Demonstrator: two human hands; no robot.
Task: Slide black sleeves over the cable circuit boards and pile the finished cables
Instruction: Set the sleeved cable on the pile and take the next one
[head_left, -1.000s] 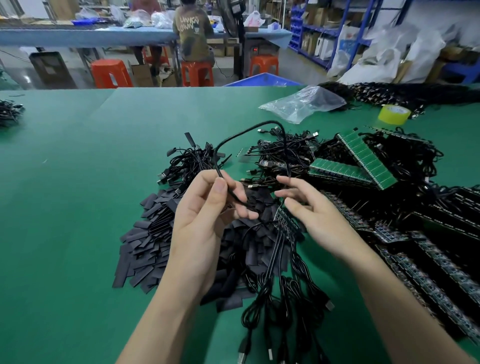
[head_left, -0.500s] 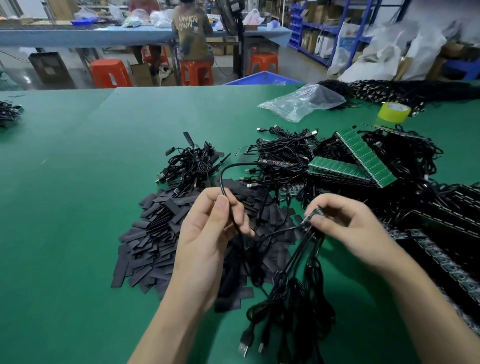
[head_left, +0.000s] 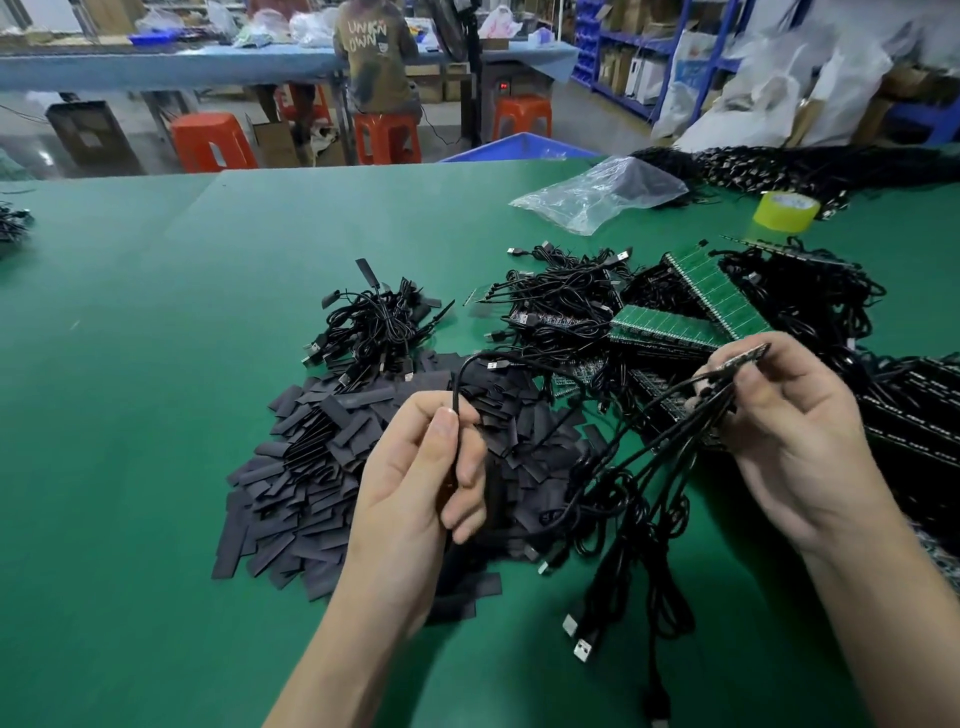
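Observation:
My left hand (head_left: 421, 478) pinches one black cable (head_left: 457, 384) between thumb and fingers; the cable arches up and right to a USB plug. My right hand (head_left: 779, 431) grips a strip of small circuit boards (head_left: 743, 358) raised off the table, with a bundle of black cables (head_left: 639, 499) hanging from it down to the mat. A heap of flat black sleeves (head_left: 311, 478) lies under and left of my left hand. Behind it sits a pile of sleeved cables (head_left: 374, 327).
Green circuit-board panels (head_left: 691, 312) and tangled black cables (head_left: 561, 301) crowd the right side of the green table (head_left: 156, 364). A clear plastic bag (head_left: 602, 192) and a yellow tape roll (head_left: 784, 210) lie at the back. A person sits at a far bench.
My right hand has lifted the board strip and its hanging cables up and to the right. My left hand keeps hold of its cable, whose arch has dropped lower.

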